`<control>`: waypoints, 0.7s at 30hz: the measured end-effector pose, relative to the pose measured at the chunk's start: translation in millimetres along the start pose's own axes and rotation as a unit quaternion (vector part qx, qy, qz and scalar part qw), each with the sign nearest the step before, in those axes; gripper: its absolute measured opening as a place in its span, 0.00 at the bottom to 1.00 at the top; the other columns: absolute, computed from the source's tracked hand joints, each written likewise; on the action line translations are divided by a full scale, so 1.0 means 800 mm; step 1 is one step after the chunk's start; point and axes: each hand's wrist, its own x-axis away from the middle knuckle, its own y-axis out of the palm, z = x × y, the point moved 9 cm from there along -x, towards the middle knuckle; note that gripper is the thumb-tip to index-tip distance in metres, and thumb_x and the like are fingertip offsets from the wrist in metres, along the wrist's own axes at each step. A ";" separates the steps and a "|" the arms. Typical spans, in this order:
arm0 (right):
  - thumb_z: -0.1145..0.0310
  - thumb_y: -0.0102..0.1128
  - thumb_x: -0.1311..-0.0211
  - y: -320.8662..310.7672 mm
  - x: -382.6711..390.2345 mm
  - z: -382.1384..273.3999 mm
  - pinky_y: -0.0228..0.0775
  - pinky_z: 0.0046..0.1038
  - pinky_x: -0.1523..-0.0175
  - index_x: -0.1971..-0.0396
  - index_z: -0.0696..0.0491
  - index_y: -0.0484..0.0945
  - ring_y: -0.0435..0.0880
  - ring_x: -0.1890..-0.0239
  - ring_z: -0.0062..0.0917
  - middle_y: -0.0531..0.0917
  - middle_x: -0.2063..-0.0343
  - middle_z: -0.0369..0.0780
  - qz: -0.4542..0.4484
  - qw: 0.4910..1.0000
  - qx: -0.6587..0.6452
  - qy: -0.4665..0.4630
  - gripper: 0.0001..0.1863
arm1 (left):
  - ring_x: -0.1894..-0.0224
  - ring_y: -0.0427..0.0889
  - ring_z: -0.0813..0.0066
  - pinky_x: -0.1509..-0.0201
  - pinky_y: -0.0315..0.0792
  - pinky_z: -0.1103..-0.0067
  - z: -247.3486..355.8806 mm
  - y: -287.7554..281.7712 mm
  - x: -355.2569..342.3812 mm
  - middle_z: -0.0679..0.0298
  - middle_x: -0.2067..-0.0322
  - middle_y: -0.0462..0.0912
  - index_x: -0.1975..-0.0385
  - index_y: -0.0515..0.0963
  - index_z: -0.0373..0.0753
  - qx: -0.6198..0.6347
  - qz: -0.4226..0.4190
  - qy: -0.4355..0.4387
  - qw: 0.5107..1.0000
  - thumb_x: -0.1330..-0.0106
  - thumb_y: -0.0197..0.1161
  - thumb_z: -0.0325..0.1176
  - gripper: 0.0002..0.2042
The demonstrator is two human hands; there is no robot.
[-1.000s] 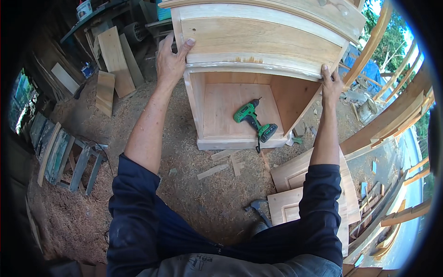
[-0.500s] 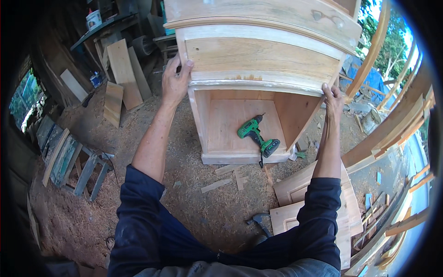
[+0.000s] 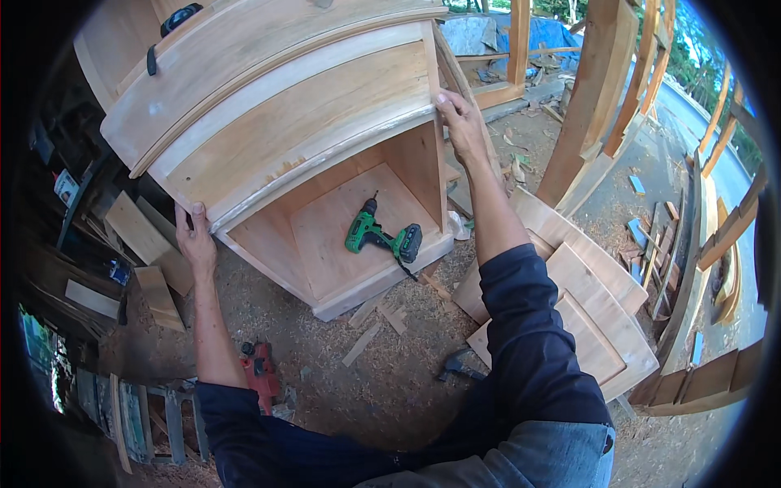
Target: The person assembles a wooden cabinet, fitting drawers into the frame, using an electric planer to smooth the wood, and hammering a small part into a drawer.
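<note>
An unpainted wooden cabinet (image 3: 309, 130) stands in front of me, with a wide panel above an open lower compartment. My left hand (image 3: 198, 237) grips its left edge near the panel's lower corner, thumb at the front; the other fingers are partly hidden. At the panel's lower right corner, my right hand (image 3: 464, 128) holds the opposite edge in the same way, its far fingers out of sight. Inside the compartment a green and black cordless drill (image 3: 381, 234) lies on the bottom board, apart from both hands.
Loose wooden door panels (image 3: 582, 305) lie at the right, near a hammer (image 3: 460, 366) on the ground. A red power tool (image 3: 260, 374) sits beside my left forearm. Boards (image 3: 142, 236) lean at the left; timber posts (image 3: 590, 106) rise at the right. A dark rounded object (image 3: 181, 18) rests on the cabinet.
The view has swung to the right, so the cabinet appears further left and tilted. The red power tool has come into view. Both hands stay on the cabinet's edges.
</note>
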 end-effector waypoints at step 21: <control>0.52 0.84 0.66 0.218 0.081 0.010 0.50 0.53 0.26 0.33 0.48 0.63 0.62 0.31 0.38 0.70 0.35 0.40 -0.065 0.746 -0.658 0.078 0.56 | 0.35 0.69 0.49 0.33 0.63 0.67 0.007 -0.018 0.021 0.44 0.40 0.70 0.32 0.62 0.35 -0.074 -0.050 0.012 0.996 0.32 0.60 0.51 0.35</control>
